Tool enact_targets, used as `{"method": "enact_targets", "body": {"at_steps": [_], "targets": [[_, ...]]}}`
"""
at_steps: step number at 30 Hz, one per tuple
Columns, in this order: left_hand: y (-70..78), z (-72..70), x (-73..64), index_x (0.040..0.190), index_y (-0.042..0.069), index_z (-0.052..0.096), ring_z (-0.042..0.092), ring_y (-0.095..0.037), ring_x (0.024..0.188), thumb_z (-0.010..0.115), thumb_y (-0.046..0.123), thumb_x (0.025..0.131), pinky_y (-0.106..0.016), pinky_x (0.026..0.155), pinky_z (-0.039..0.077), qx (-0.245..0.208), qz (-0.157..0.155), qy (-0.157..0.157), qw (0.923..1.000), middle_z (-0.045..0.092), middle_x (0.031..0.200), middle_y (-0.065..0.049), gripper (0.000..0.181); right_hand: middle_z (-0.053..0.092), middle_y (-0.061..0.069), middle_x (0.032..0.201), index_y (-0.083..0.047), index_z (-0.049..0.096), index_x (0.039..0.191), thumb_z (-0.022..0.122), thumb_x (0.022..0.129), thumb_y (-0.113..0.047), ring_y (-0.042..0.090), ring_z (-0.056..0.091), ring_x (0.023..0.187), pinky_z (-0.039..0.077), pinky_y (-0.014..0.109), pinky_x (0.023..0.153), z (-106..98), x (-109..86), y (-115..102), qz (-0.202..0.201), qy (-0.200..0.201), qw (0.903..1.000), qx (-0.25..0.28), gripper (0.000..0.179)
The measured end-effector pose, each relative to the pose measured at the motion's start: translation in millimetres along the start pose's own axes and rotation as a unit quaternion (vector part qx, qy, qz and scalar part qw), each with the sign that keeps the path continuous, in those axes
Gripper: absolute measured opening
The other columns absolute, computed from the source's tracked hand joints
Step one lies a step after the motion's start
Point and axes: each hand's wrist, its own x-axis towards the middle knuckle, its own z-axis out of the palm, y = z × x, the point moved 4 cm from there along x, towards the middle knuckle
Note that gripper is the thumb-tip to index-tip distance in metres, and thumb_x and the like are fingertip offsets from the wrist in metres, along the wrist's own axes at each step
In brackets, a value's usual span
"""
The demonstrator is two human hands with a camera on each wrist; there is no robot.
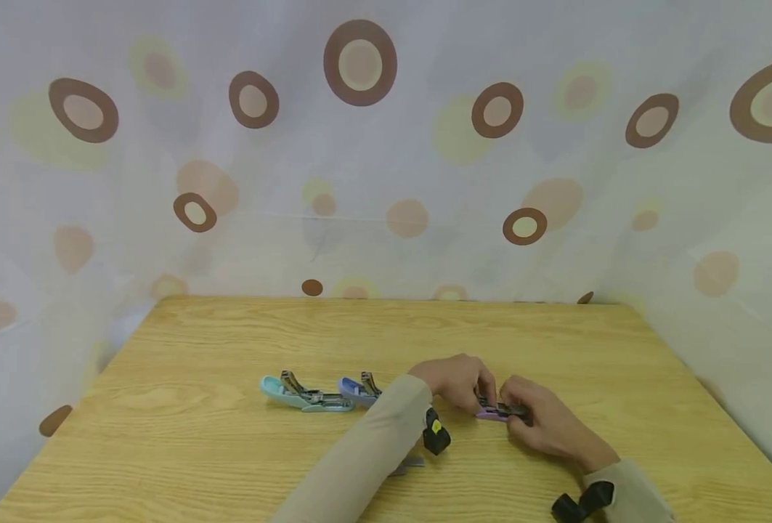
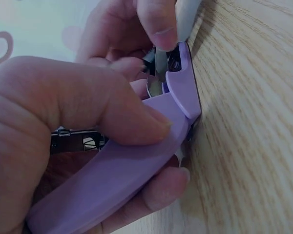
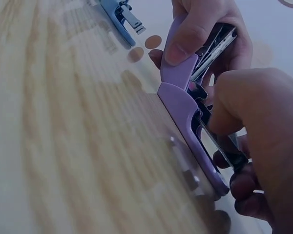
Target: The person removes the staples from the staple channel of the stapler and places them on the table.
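A purple stapler (image 1: 492,414) is swung wide apart, low over the table on the right. My left hand (image 1: 456,379) grips its handle cover, the thumb lying along the purple plastic (image 2: 112,175) in the left wrist view. From the other side, my right hand (image 1: 545,420) pinches the dark metal part near the base end, its fingers curled around it in the right wrist view. The purple base (image 3: 185,126) runs close along the tabletop there. My fingers hide part of the metal mechanism.
A teal stapler (image 1: 307,399) lies opened on the wooden table (image 1: 229,341) at left. Beside it is an opened blue stapler (image 1: 356,392), partly behind my left sleeve. Grey strips (image 1: 414,462) lie beside the left forearm. A patterned curtain (image 1: 386,160) hangs at the table's back edge.
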Motion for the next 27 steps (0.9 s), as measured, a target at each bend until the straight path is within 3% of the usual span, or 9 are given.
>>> {"method": "enact_targets", "body": {"at_steps": [7,12,16,19,23,27], "targets": [[2.9,-4.3,-1.4,0.091,0.022,0.073,0.056,-0.002,0.081,0.072,0.008,0.083,-0.016,0.067,0.046,0.018,0.014,0.009,0.9997,0.066,0.094,0.014,0.016,0.046,-0.009,0.073,-0.014,0.051,0.085,0.06,0.071,0.018,0.003,0.039,0.054,0.034,0.016,0.047,-3,-7.2,9,0.056,0.072,0.9944,0.053,0.037],[1.9,-1.1,-2.4,0.089,0.022,0.074,0.058,-0.001,0.083,0.072,0.008,0.082,-0.015,0.07,0.047,0.016,0.018,0.013,0.9996,0.066,0.094,0.015,0.015,0.057,-0.002,0.08,-0.01,0.055,0.088,0.065,0.079,0.016,0.005,0.046,0.056,0.039,0.02,0.047,-2,-16.9,13,0.081,0.103,0.9862,0.101,0.029],[1.1,1.8,-2.9,0.089,0.023,0.074,0.058,-0.001,0.084,0.072,0.009,0.083,-0.016,0.07,0.047,0.016,0.016,0.014,0.9996,0.066,0.095,0.015,0.015,0.064,0.003,0.088,-0.002,0.055,0.093,0.064,0.083,0.014,0.007,0.057,0.067,0.047,0.021,0.055,-4,-26.5,13,0.115,0.132,0.9739,0.144,0.021],[2.0,1.8,-3.9,0.09,0.023,0.074,0.058,-0.001,0.083,0.071,0.01,0.084,-0.016,0.07,0.047,0.018,0.019,0.017,0.9995,0.066,0.095,0.014,0.015,0.066,0.001,0.091,0.004,0.054,0.098,0.063,0.084,0.013,0.007,0.061,0.075,0.051,0.02,0.063,-9,-32.0,14,0.158,0.171,0.9594,0.159,0.018],[2.7,2.9,-5.8,0.087,0.02,0.07,0.055,-0.001,0.077,0.07,0.006,0.084,-0.016,0.066,0.046,0.008,0.034,0.02,0.9992,0.064,0.09,0.012,0.014,0.067,-0.007,0.089,0.005,0.055,0.1,0.065,0.085,0.008,0.004,0.063,0.075,0.051,0.019,0.064,-11,-35.2,12,0.206,0.201,0.947,0.143,0.018],[3.7,2.5,-7.1,0.086,0.016,0.058,0.05,-0.004,0.075,0.069,0.003,0.082,-0.017,0.062,0.042,0.003,0.051,0.035,0.9981,0.062,0.091,0.008,0.018,0.067,-0.004,0.082,-0.002,0.06,0.093,0.072,0.081,0.005,0.003,0.061,0.068,0.048,0.019,0.055,-9,-34.1,5,0.208,0.212,0.9502,0.095,0.018]]}}
